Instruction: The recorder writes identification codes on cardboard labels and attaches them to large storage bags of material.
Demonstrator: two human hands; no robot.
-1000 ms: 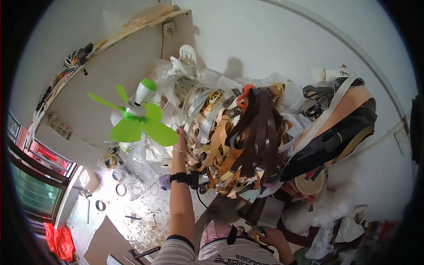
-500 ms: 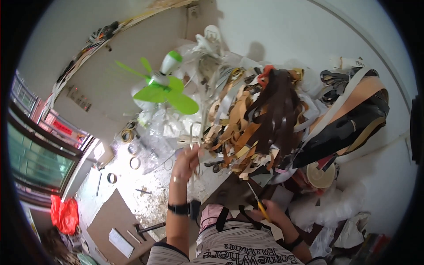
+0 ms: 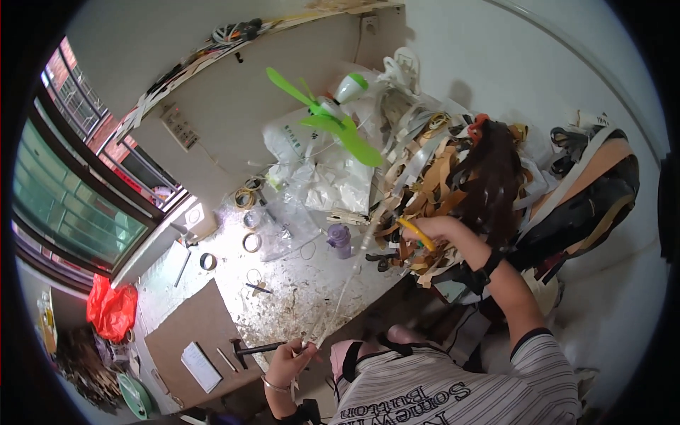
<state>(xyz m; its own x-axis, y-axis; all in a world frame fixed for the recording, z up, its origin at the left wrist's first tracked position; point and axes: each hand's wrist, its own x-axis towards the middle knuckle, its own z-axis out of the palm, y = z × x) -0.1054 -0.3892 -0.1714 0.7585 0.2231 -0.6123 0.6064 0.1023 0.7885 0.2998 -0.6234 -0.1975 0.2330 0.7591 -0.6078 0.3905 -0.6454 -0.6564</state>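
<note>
One pale strip [image 3: 364, 244] stretches across the counter [image 3: 285, 303] in the head view, from your left grip [image 3: 287, 363], clamped on it, toward the brown strap heap [image 3: 438, 185]; beside that heap, your right grip [image 3: 445, 228] is closed around a yellow-handled tool [image 3: 416, 234].

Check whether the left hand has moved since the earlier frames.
Yes, toward the body. Judged against the hammer, the left hand was well beyond it, near the strip pile; now it is beside the handle.
</note>
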